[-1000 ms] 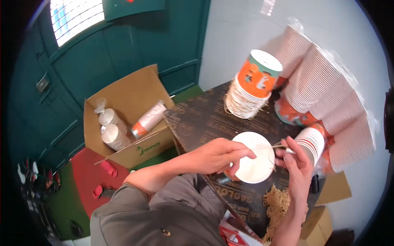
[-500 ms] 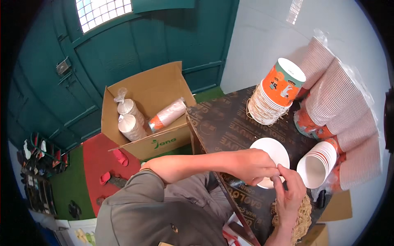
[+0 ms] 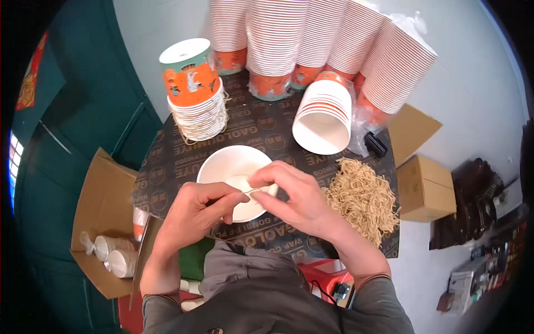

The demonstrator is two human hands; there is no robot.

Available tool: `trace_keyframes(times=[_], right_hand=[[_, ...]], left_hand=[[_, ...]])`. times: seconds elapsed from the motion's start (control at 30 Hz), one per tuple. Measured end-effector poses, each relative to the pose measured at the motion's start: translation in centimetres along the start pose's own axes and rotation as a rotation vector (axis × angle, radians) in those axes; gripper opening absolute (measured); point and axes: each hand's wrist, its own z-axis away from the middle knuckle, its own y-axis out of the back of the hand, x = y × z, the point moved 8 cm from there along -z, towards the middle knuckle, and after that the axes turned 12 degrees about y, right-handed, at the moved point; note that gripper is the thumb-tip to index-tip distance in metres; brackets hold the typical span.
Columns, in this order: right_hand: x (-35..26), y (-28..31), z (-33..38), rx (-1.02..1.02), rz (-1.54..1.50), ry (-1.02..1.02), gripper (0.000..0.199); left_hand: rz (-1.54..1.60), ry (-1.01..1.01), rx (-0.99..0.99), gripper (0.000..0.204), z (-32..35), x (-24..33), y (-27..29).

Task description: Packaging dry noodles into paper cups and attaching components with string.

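Note:
Above a white paper bowl on the table, both my hands meet. My left hand pinches a thin tan strand between thumb and forefinger. The strand runs across to my right hand, whose thumb and forefinger curl around its other end. Part of the bowl is hidden behind my hands. Beside my right forearm lies a tangled pile of similar tan strands. At the back left, a stack of upturned paper bowls has strands draped around its lower rims, with an orange and green printed bowl on top.
A nested bowl stack lies on its side, opening toward me. Tall bagged bowl stacks line the wall. A black object sits near the right table edge. Cardboard boxes stand left and right of the dark printed table.
My view has swung right and now faces the table straight on. My hands have stayed together over the white bowl, and the strand between them now shows.

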Motion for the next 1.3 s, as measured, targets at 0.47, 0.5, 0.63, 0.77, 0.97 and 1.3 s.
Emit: trace_keyframes(times=[0.47,0.5,0.63,0.77,0.97,1.3], right_hand=[[3.7,0.8,2.2,0.038,-0.146,-0.134,0.012],[2.8,1.0,1.7,0.09,-0.113,-0.053,0.015],[2.1,0.6,1.7,0.101,-0.098,0.036,0.025],[2.1,0.4,2.0,0.08,-0.051,0.055,0.023],[2.7,0.3,2.0,0.08,-0.051,0.021,0.014],[6.2,1.7,4.0,0.319,-0.484,-0.282,0.012]], left_hand=[[-0.103,-0.064,0.026,0.025,-1.7,1.3,-1.2],[-0.092,-0.049,0.009,0.025,-1.8,1.3,-1.3],[-0.119,-0.09,0.02,0.028,-2.1,1.2,-1.8],[-0.145,-0.02,-0.019,0.029,-2.3,1.0,-1.7],[-0.084,0.013,-0.072,0.029,-1.9,0.3,-1.8],[-0.698,-0.381,0.239,0.051,0.8,-0.7,3.5]])
